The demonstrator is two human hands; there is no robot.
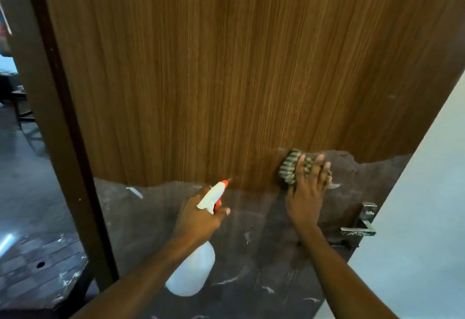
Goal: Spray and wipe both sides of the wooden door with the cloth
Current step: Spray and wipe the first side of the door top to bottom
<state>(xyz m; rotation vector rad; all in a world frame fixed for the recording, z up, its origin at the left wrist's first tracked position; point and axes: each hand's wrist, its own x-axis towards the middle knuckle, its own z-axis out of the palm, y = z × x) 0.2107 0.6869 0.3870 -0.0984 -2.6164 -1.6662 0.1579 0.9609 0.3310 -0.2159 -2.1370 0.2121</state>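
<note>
Spraying-and-wiping step on this face of the brown wood-grain door [226,67], judged from the pose. Left hand [201,215] grips the neck of the white plastic spray bottle with orange nozzle [191,273], fingers curled round it, one finger by the trigger; whether it is squeezing, cannot tell. Nozzle tip points at the door just ahead of those fingers, close to the panel. Right hand [307,193] lies with fingers [319,167] spread and fairly straight over the bunched grey-and-white striped cloth [289,167], pressing it flat on the door; cloth sticks out past the fingertips and to their left. Dull grey dusty film [251,243] covers the door below both hands, its ragged top edge running right at the fingertips; clean grain above them. Silver metal lever handle [362,223] sits right of and below the right wrist. Dark brown door frame [50,117] well off to the left of the left hand. Progress: looks like one side partly done, other side not in view. Next move likely needs spray landing left of the cloth, then the cloth swept across the wet patch with flat, firm pressure, steering clear of the handle.
</note>
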